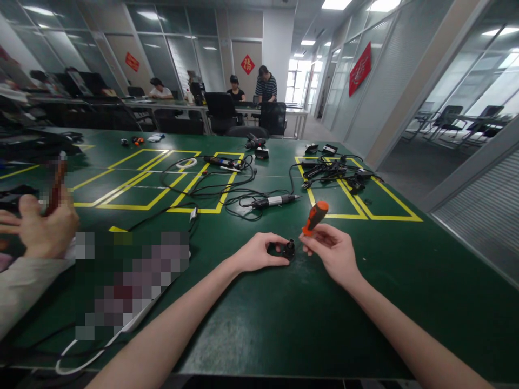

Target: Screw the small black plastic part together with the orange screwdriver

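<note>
A small black part [289, 250] stands on the green table, its narrow end pointing up. The fingers and thumb of my left hand [259, 252] close round it from the left. Just right of the part, my right hand [334, 251] grips an orange and black screwdriver [315, 218] between fingers and thumb, its handle tilted up. The screwdriver's tip is hidden or too small to make out.
Beyond my hands lie a silver and black electric screwdriver [273, 201] with looping cables, more black tools [336, 170], and a black drill [254, 142]. Another person's hands [48, 227] work at the left, beside a blurred-out area. Yellow tape [194, 210] marks the green table [405, 259].
</note>
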Available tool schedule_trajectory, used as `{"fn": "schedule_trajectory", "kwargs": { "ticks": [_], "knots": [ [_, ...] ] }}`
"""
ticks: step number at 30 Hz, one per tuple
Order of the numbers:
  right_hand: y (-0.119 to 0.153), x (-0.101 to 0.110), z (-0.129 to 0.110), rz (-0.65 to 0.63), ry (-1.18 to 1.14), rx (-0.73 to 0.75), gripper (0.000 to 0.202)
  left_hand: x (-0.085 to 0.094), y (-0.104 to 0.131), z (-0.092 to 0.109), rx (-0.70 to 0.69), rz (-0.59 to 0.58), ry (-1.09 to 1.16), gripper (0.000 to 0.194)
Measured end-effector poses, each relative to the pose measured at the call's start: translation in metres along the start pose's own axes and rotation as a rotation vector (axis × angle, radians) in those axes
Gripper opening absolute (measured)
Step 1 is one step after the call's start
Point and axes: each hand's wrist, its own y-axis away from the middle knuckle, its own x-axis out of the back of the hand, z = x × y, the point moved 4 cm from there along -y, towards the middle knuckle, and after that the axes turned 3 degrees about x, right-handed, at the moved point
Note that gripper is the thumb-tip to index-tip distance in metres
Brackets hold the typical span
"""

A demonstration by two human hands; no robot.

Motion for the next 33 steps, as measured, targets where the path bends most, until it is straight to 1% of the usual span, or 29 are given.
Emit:
{"fn": "schedule_trajectory", "kwargs": {
  "ticks": [4, 9, 11, 13, 16, 20, 25, 29, 33],
  "knots": [
    [0.0020, -0.0026, -0.0024, -0.051, -0.035, 0.009, 0.018, -0.0001, 0.0003, 0.0019, -0.002, 0.003, -0.008, 0.043],
    [0.0027, -0.0023, -0.0040, -0.012, 0.023, 0.035, 0.014, -0.0004, 0.0009, 0.0037, -0.015, 0.010, 0.000, 0.042],
    [0.0021, -0.0011, -0.0024, 0.016, 0.038, 0.020, 0.016, -0.0004, 0.0009, 0.0033, -0.012, 0.014, 0.002, 0.042],
    [0.0014, -0.0001, -0.0001, 0.036, 0.023, -0.009, 0.022, -0.0005, 0.0008, 0.0028, -0.006, 0.013, 0.002, 0.043],
    [0.0007, -0.0014, 0.0021, 0.013, -0.048, -0.036, 0.029, -0.0005, 0.0006, 0.0024, -0.001, 0.003, -0.009, 0.042],
    [0.0000, -0.0051, 0.0028, -0.043, -0.105, -0.043, 0.026, 0.0001, 0.0006, 0.0024, 0.000, 0.004, -0.030, 0.043],
    [-0.0009, -0.0008, 0.0044, -0.003, 0.006, 0.005, 0.019, 0.0003, 0.0007, 0.0023, 0.003, 0.002, -0.040, 0.045],
    [-0.0004, -0.0003, 0.0052, -0.021, -0.011, -0.018, 0.022, 0.0002, 0.0007, 0.0024, 0.000, -0.003, -0.047, 0.044],
    [0.0015, -0.0047, -0.0011, -0.058, -0.055, -0.001, 0.022, -0.0001, 0.0007, 0.0018, -0.010, 0.004, -0.036, 0.043]
  ]
}}
